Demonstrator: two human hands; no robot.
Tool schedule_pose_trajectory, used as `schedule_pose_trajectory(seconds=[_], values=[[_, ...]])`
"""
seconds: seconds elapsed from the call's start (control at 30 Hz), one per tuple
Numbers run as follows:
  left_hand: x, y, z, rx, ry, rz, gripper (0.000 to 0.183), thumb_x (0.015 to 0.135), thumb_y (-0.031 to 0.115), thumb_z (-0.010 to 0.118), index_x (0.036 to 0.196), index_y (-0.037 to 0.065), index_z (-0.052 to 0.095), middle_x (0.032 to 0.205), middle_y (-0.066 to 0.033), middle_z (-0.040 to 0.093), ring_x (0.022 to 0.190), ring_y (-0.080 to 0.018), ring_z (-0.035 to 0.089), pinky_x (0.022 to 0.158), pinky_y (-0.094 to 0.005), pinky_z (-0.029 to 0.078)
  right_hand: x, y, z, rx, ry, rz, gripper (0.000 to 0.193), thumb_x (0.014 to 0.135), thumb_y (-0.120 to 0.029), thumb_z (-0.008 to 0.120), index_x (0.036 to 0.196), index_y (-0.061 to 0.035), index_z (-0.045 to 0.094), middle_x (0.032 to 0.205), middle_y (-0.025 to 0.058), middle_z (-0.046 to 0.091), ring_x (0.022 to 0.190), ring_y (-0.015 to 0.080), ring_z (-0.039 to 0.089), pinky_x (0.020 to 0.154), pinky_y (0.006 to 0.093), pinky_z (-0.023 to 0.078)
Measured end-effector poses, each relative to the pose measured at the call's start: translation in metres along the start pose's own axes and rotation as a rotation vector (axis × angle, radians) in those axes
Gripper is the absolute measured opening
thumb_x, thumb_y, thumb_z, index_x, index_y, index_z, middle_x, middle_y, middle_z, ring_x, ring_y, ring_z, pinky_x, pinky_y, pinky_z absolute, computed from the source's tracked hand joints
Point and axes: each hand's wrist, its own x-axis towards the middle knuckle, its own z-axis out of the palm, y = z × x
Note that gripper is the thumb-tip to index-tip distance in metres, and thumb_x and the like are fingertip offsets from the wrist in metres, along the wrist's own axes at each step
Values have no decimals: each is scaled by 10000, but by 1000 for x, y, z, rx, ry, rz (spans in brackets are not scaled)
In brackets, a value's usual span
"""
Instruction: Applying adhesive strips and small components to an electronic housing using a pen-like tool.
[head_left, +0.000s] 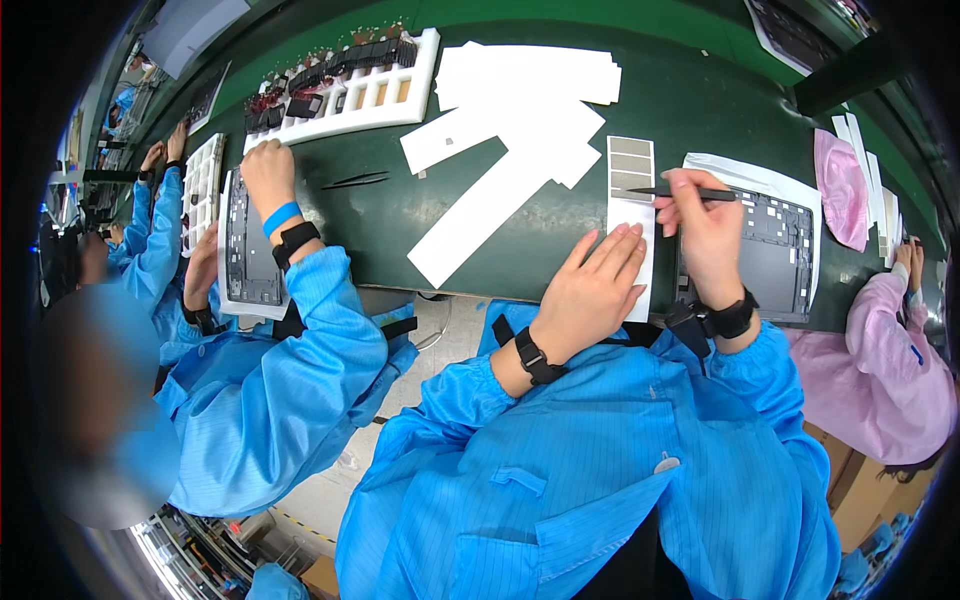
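My left hand [593,292] lies with fingers outstretched on the lower part of a white backing strip [630,214], at the table's near edge. Several grey rectangular stickers [630,164] sit in a column on the strip's upper part. In my right hand [708,228] is a pair of black tweezers [652,191], pinched between thumb and fingers, its tips over the lowest grey stickers. Whether the tips grip a sticker is too small to tell. Right of the strip, partly behind my right hand, is a dark electronics panel [778,240] on a white sheet.
White paper strips [490,205] lie heaped left of centre. Beyond them stands a white foam tray [425,85] with black wired parts. Another pair of tweezers [356,181] rests near a co-worker's arm [320,310]. A pink bag [840,190] lies to the right, near a pink-sleeved person.
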Motion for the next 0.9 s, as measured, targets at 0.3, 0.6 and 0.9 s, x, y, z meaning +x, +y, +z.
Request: schedule_pose_trajectory(seconds=[0.3, 0.6, 0.9], values=[[22, 19, -8, 166, 4, -37, 451, 849, 77, 631, 1293, 33, 562, 1369, -117, 538, 1326, -323, 461, 1094, -508, 349, -9, -6, -199, -75, 133, -52, 209, 961, -168, 608, 1004, 34, 643, 735, 99, 681, 532, 63, 558, 460, 175, 379], [75, 130, 39, -166, -247, 243, 295, 833, 101, 645, 1082, -44, 583, 1202, -202, 558, 1188, -360, 526, 1007, -425, 439, -49, 34, -323, -81, 259, -7, 177, 955, -160, 614, 968, 14, 646, 716, 46, 652, 525, 38, 536, 442, 158, 338], [107, 189, 121, 32, -160, 347, 410, 816, 60, 540, 1187, -112, 534, 1272, -222, 534, 1217, -322, 521, 1013, -348, 459, -59, 25, -318, -192, 249, -6, 145, 936, -136, 625, 927, 4, 661, 697, 35, 648, 534, 33, 535, 464, 164, 358]])
